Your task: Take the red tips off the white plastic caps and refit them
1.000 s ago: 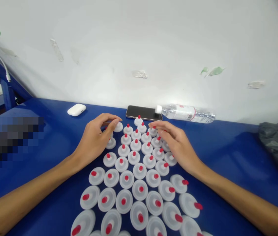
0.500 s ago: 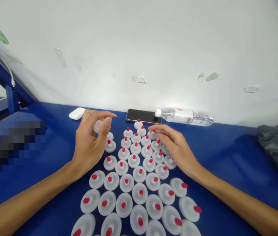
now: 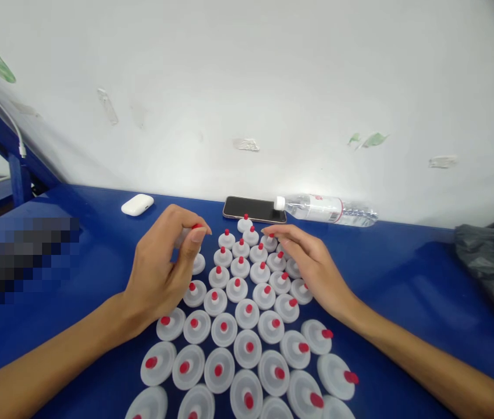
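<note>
My left hand (image 3: 166, 267) is closed in a pinch on a red-tipped plastic cap (image 3: 196, 227); its red tip shows between thumb and forefinger, and the fingers cover most of its round base. Beneath that hand, another translucent cap (image 3: 198, 264) is partly hidden. My right hand (image 3: 305, 259) rests at the far right of the group, fingers stretched out and slightly bent over a red-tipped cap (image 3: 268, 241). Whether they press on it, I cannot tell. Several similar round white caps (image 3: 247, 313) stand in loose rows between my forearms, red tips up.
Against the wall on the blue table (image 3: 404, 279) lie a white earphone case (image 3: 137, 205), a black phone (image 3: 251, 209) and a clear water bottle (image 3: 327, 209) on its side. A dark plastic bag (image 3: 491, 262) sits at the right edge. A white cable (image 3: 11, 119) hangs at left.
My left hand has come slightly down and toward the rows, its cap now turned so the red tip shows between the fingertips. The right hand stays almost where it was.
</note>
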`<state>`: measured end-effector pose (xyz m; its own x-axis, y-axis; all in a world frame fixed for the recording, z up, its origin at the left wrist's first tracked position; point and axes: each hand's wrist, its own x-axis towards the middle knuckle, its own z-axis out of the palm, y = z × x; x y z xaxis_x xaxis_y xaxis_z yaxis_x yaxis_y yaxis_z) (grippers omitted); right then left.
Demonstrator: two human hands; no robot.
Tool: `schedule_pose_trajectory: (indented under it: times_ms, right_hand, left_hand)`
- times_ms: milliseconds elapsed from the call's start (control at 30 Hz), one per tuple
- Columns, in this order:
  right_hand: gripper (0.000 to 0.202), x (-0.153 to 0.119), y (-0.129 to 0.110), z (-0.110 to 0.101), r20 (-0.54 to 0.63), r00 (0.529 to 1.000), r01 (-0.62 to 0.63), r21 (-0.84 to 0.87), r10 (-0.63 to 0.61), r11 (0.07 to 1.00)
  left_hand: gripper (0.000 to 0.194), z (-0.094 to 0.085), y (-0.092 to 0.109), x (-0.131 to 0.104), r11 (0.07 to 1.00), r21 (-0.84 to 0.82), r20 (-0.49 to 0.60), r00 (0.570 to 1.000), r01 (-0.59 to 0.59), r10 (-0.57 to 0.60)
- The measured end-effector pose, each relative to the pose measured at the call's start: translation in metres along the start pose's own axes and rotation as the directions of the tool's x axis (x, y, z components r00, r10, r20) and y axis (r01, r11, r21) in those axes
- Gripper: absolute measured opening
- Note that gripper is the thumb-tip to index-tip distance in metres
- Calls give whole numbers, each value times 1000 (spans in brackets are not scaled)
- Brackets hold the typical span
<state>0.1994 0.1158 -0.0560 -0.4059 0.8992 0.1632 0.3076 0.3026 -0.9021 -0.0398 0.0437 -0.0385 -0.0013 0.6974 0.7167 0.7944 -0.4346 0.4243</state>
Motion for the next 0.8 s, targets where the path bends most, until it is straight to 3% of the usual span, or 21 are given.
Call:
schedule_pose_trajectory:
  times_ms: [133,800]
  right_hand:
    - [26,0,0,0,-3,1000,-6,11,6,1000]
    - [29,-1,-1,0,-5,1000,-13,2,13,1000]
  left_hand:
    - [17,-2,0,0,1000,14,64,998,-22,21]
    - [17,-5,-4,5,992,13,58,991,-124,123]
